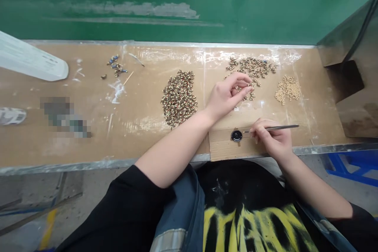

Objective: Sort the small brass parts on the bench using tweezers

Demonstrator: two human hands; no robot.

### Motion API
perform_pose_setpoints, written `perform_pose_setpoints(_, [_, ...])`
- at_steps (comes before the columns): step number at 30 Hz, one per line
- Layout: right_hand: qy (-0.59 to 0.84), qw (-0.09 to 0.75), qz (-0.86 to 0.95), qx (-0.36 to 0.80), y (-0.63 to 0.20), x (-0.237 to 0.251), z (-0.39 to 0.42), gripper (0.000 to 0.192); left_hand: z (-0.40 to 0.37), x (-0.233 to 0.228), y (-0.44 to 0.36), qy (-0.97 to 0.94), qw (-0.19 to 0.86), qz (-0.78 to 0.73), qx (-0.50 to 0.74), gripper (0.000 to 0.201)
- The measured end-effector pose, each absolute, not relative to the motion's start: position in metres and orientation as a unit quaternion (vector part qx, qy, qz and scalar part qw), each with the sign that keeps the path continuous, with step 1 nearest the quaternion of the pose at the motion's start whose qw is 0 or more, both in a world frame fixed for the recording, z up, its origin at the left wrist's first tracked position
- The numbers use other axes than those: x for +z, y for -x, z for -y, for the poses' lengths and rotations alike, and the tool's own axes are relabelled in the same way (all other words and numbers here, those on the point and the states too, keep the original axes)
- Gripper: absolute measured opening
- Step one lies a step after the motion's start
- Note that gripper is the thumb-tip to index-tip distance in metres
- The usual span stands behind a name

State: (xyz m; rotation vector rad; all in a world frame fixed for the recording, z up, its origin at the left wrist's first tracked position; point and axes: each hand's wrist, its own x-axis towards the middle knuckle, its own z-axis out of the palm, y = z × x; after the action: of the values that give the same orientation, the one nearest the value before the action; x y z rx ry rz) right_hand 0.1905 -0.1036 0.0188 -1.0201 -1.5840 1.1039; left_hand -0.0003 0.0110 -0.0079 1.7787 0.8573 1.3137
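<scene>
My left hand (226,93) reaches over the brown bench, its fingertips pinched at the near edge of a scattered heap of small brass parts (253,67); a tiny part seems held between thumb and forefinger. My right hand (273,137) grips thin metal tweezers (277,128) lying almost level, their tip pointing left toward a small round black disc (236,136) set on a strip of cardboard (224,149) at the bench's front edge.
A dense pile of brass-and-red pieces (178,97) lies left of my left arm. Pale beads (288,88) sit at the right. A few loose bits (115,66), a white bag (29,61) and a dark box (351,71) flank the bench.
</scene>
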Motion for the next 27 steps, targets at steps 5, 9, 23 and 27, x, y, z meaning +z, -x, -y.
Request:
perform_pose_setpoints(5, [0.398,0.398,0.702,0.435,-0.187,0.015,0.108,0.02,-0.01,-0.007,-0.001,-0.704,0.37,-0.336,0.505,0.023])
perform_pose_setpoints(9, [0.392,0.397,0.715,0.421,-0.185,0.013,0.108,0.019,-0.01,-0.008,-0.001,-0.7,0.375,-0.338,0.506,0.023])
perform_pose_setpoints(23, [0.409,0.389,0.729,0.388,-0.187,0.011,0.11,0.018,-0.007,0.002,0.0,-0.703,0.384,-0.354,0.483,0.019])
perform_pose_setpoints(27, [0.408,0.391,0.726,0.392,-0.188,0.008,0.112,0.018,-0.006,0.003,0.0,-0.702,0.386,-0.36,0.478,0.02])
